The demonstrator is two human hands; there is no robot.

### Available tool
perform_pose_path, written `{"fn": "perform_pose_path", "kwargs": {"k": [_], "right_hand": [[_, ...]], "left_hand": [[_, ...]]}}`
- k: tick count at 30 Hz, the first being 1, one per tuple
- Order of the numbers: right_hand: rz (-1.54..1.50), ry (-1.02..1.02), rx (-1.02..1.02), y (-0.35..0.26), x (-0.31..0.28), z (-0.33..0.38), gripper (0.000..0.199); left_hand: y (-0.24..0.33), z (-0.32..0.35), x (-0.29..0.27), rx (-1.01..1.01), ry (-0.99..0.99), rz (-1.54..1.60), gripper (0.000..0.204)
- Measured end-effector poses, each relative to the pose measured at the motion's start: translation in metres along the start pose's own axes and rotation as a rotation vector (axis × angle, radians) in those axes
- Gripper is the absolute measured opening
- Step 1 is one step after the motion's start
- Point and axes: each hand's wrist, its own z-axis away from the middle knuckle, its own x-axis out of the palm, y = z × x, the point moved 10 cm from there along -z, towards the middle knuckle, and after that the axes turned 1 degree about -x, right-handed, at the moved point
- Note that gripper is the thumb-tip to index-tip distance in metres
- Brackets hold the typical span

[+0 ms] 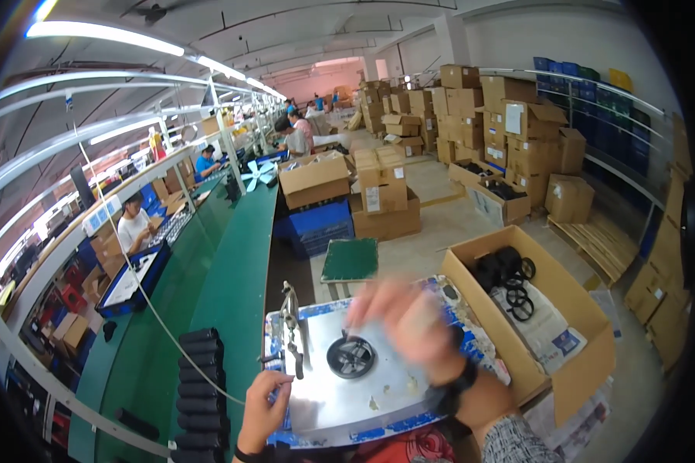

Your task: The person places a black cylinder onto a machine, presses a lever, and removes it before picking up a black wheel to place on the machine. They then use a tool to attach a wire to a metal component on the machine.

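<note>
A round black spoked part (351, 356), like a small wheel, lies flat on the bare metal top of a worn blue-edged work surface (328, 401). My right hand (405, 320) is over the far right side of this surface, beyond the black part. Motion smears its fingers, so I cannot make out their grip. At the near left, my left hand (264, 409) has its fingers curled, thumb and forefinger close together. Their tips are by the black-tipped handle of a metal clamp-like fixture (289, 324); whether they touch it or pinch something small is unclear.
An open carton (548, 378) at the right holds more black wheel-like parts (520, 301) on paper. Black cylindrical parts (201, 386) are lined up on the green bench (235, 285) at left. A green-topped stool (350, 260) stands ahead. Across the bench sits a person (135, 228).
</note>
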Motion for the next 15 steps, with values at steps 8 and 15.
{"fn": "perform_pose_path", "kwargs": {"k": [8, 15], "right_hand": [[-0.317, -0.666, 0.669, -0.011, 0.040, -0.052, 0.060], [0.515, -0.310, 1.231, 0.143, -0.018, 0.102, 0.022]], "left_hand": [[-0.006, 0.112, 0.008, 0.077, 0.180, -0.114, 0.014], [-0.027, 0.152, 0.041, 0.147, 0.287, -0.102, 0.026]]}}
